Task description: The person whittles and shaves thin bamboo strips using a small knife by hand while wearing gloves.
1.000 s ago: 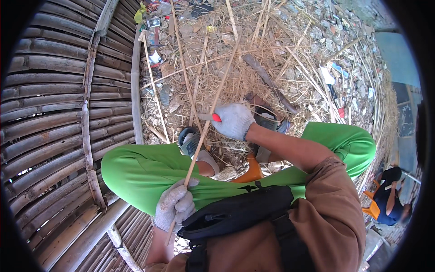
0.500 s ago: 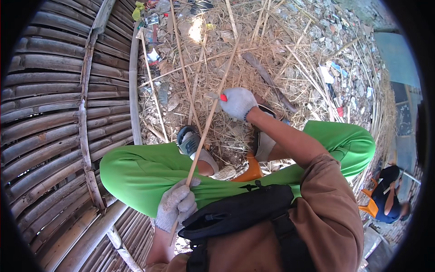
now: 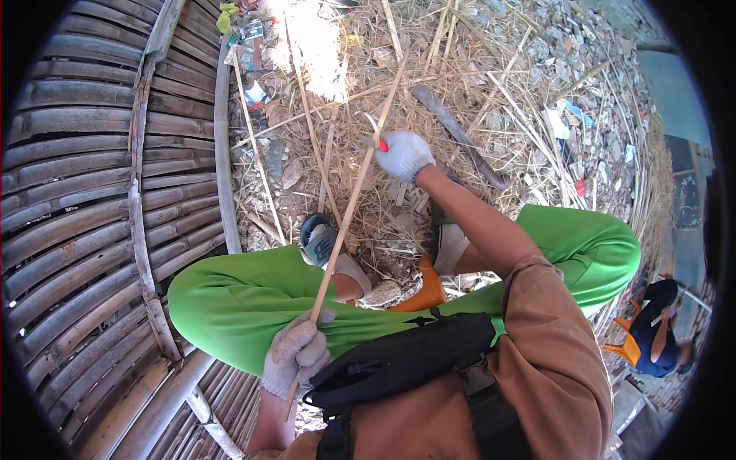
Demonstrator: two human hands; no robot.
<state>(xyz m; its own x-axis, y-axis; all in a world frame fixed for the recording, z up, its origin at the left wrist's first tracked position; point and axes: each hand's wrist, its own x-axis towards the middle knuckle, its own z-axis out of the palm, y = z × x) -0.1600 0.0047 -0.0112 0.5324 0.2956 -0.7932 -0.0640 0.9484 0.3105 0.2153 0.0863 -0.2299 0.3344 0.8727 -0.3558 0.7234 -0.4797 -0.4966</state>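
A long, thin bamboo strip (image 3: pixel 346 218) slants from my lap out over the ground in front of me. Near its lower end, my left hand (image 3: pixel 297 354) in a pale knit glove is closed around it. Farther up, my gloved right hand (image 3: pixel 405 156) grips a small knife by its red handle (image 3: pixel 382 146). The knife's short blade lies across the strip. A thin pale shaving (image 3: pixel 371 119) curls up beside the strip just beyond the blade. Most of the handle is hidden in my fist.
A bamboo slat wall (image 3: pixel 77 184) runs along my left. Straw, loose strips and litter cover the ground; a long dark, blade-like piece (image 3: pixel 458 136) lies beyond my right hand. An orange seat (image 3: pixel 423 287) shows between my legs. Another person (image 3: pixel 658 330) sits at the far right.
My right hand and the knife have slid a little away from me along the strip. A curled shaving now stands out past the blade. My left hand is nearly still.
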